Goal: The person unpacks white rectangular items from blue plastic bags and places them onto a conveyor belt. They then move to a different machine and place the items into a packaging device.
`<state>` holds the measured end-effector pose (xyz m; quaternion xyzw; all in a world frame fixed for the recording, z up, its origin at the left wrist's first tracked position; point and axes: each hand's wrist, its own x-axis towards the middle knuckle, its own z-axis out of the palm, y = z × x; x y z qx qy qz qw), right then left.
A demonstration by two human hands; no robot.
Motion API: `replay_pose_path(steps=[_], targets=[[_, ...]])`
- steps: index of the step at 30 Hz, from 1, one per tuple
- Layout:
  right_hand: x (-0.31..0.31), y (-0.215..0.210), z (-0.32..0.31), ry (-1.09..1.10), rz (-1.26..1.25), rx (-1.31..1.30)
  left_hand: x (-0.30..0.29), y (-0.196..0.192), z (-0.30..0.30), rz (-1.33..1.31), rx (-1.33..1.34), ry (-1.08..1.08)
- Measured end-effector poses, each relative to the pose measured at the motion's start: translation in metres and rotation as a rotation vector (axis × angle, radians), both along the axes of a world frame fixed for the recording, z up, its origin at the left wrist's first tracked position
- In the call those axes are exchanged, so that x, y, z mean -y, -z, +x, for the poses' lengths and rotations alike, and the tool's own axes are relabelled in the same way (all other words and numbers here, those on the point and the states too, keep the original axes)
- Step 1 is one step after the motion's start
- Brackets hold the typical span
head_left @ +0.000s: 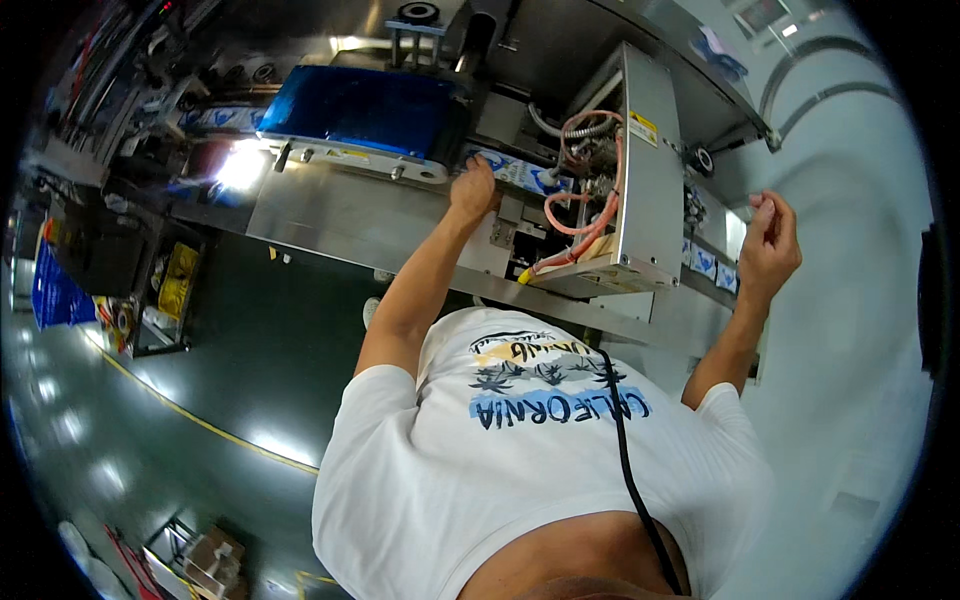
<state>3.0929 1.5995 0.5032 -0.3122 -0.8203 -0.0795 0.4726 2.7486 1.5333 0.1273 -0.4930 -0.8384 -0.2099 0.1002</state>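
A big steel packaging machine (pixel 330 215) stands before the person, with a blue cover (pixel 365 108) on top and an open side panel (pixel 648 170) showing pink hoses (pixel 585 205). A strip of blue-and-white printed film (pixel 525 172) runs out from under the cover. The left hand (pixel 473 190) rests on this film, fingers curled down. The right hand (pixel 768 245) is raised near the small printed packets (pixel 705 262), fingers loosely bent; whether it pinches something I cannot tell.

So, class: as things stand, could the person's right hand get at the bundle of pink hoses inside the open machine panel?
Probably yes. The right hand is raised, loosely curled, beside the open metal panel. The pink hoses sit on the panel's far side, so it would have to reach around the panel's edge.
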Motion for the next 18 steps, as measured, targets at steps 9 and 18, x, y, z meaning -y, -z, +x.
replay_pose_path(steps=[9,18], targets=[[-0.014,0.011,0.043,0.027,-0.047,-0.010,0.000,-0.024,0.006,-0.048,0.233,0.099],[-0.010,0.011,-0.005,0.066,-0.027,-0.044,0.011,0.003,-0.023,-0.079,0.133,0.124]])
